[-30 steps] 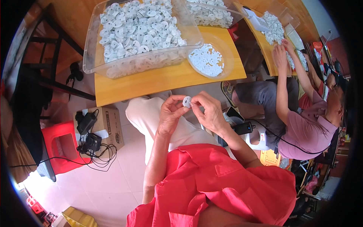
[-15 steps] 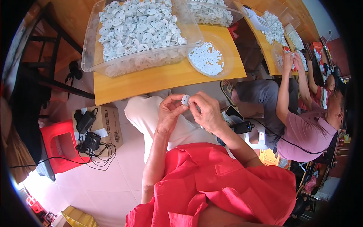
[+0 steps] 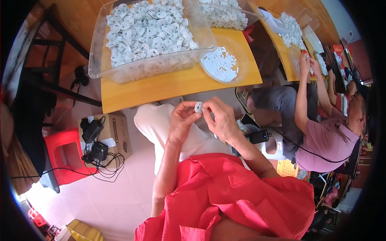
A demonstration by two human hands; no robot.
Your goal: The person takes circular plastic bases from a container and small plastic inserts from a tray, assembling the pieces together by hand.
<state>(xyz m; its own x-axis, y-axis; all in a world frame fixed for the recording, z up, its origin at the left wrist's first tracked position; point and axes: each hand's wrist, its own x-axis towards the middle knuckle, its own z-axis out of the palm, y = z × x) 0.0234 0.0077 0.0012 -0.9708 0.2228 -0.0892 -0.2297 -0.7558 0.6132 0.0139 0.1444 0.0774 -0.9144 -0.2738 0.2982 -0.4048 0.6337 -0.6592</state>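
Above my lap, just short of the table edge, I hold a small round white plastic disc [image 3: 198, 107] with dark holes in its face. My left hand [image 3: 181, 122] pinches it between thumb and fingers. My right hand [image 3: 220, 120] is closed at the disc's right edge, its thumb and fingertips touching it; whether a smaller piece sits between them I cannot make out. Beyond my hands, a clear plastic bin [image 3: 95, 56] is heaped with similar white discs [image 3: 146, 30]. Right of it, a shallow clear dish [image 3: 243, 71] contains many tiny white pieces [image 3: 219, 64].
The yellow wooden table [image 3: 161, 93] carries bin and dish. On the left are a red stool [image 3: 60, 140], a cardboard box [image 3: 121, 132] and black adapters [image 3: 96, 149] with tangled cables. A co-worker [image 3: 321, 140] in pink sits at the right, hands over another table.
My hands still hold the disc in nearly the same place and grip. The whole view has shifted slightly. The co-worker's hands have moved a little.
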